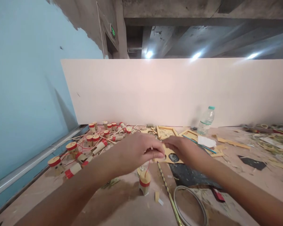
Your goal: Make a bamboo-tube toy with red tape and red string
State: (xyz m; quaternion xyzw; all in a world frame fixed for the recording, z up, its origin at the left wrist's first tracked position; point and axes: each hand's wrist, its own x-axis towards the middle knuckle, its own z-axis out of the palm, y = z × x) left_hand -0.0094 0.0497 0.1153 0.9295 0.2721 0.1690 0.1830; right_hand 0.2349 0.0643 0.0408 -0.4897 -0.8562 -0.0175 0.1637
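My left hand and my right hand meet fingertip to fingertip above the worktable. Both are pinched on a thin red string that runs down from my left fingers. The string leads to a small bamboo cylinder with a red band, which stands just below my hands on the table. A second pale cylinder sits right behind it, partly hidden.
Several red-banded bamboo cylinders with thin sticks lie at the left. Wooden frames, a plastic bottle, a white paper scrap, a twisted rod, a grey coiled cable and black sheets crowd the table. A white board stands behind.
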